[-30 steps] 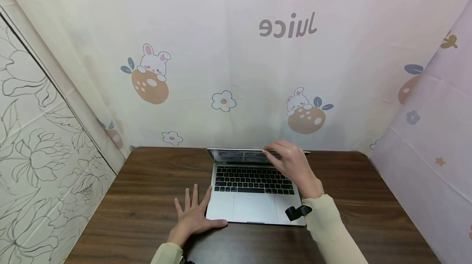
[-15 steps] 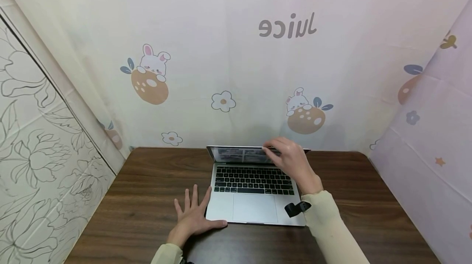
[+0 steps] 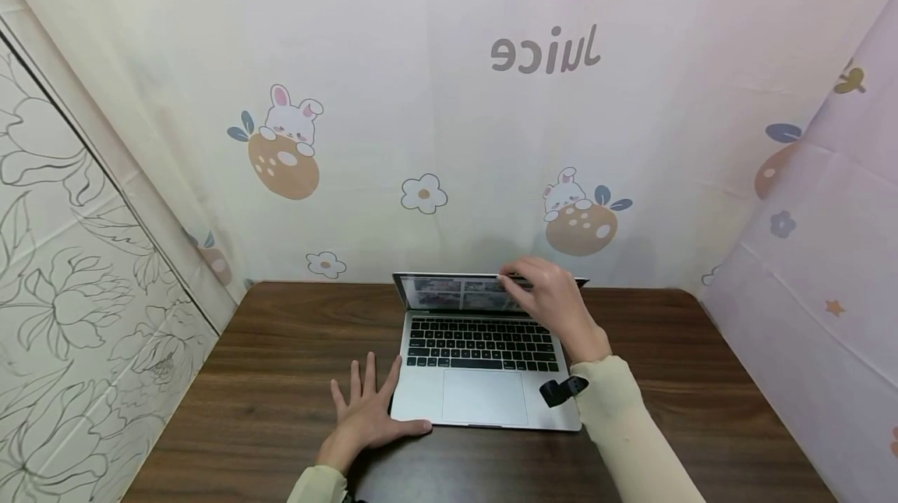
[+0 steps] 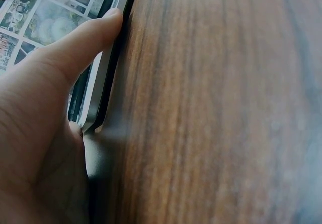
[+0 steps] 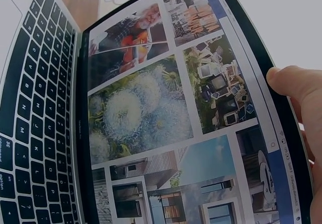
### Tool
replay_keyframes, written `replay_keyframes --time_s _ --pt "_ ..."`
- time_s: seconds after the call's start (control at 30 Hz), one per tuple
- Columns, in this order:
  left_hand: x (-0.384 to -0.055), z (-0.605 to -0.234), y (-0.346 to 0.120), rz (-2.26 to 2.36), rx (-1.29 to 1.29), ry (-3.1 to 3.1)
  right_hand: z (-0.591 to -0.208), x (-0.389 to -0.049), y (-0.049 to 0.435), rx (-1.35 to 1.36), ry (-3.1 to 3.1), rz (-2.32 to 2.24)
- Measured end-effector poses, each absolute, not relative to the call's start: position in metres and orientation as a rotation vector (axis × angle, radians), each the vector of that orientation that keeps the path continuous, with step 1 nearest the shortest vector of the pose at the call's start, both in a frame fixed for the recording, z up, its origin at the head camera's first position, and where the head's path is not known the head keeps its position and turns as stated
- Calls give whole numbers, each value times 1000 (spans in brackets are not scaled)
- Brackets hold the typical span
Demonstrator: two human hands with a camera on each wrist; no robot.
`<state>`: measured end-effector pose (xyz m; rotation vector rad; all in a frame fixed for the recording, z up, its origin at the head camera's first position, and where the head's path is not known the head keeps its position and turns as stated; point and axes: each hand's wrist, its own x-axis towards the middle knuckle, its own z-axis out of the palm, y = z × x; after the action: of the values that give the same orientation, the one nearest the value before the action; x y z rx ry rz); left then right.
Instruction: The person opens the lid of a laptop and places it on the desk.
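Observation:
A silver laptop (image 3: 484, 398) with black keys stands on the wooden table, its lid tilted up and its lit screen (image 3: 442, 294) showing photos. At the lid's top edge my right hand (image 3: 553, 296) pinches the rim; in the right wrist view its thumb (image 5: 294, 83) lies on the black bezel, and the other fingers are mostly hidden behind the lid. My left hand (image 3: 366, 416) lies at the near left corner of the base with its fingers spread and straight. In the left wrist view that thumb (image 4: 93, 35) rests along the base's front edge.
The brown wooden table (image 3: 295, 347) spreads out on both sides of the laptop. Close behind its far edge hangs a pale printed curtain (image 3: 365, 97), with more fabric (image 3: 84, 269) along the left side. A small black camera (image 3: 561, 391) is strapped to the right wrist.
My right hand has moved slightly up with the lid's top edge, so the lid leans further back and more of the screen shows. The left hand has stayed in place.

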<state>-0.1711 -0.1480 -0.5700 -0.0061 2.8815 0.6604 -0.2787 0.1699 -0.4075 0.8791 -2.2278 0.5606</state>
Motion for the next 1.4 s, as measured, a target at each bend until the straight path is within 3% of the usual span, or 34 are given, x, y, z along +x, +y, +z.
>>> replay_keyframes --time_s 1.4 --pt "-169 -564 -147 656 -12 2855 -395 -301 165 765 -2383 577"
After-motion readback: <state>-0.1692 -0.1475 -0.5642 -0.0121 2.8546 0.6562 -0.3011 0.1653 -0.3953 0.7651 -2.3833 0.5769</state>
